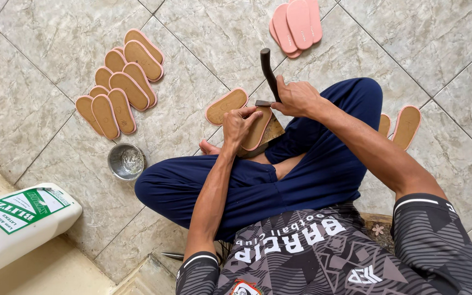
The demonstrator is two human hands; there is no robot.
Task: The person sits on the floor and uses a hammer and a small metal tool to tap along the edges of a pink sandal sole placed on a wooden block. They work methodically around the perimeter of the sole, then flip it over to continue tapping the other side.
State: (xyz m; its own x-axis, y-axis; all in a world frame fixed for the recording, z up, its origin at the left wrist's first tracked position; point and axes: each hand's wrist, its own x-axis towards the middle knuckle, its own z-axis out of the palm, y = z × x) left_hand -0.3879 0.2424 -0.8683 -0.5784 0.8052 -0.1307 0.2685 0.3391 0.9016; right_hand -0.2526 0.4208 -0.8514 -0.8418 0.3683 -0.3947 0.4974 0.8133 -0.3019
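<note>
Sitting cross-legged on the tiled floor (203, 49), the person pins a tan sole (258, 128) flat on a small wooden block (273, 131) with the left hand (237, 124), fingers clamped over its edge. The right hand (297, 98) is clenched round a dark-handled hammer (269, 74), its head just beside those fingers (a glancing blow could strike them). Any slip of the block on the crossed legs could shift the sole.
</note>
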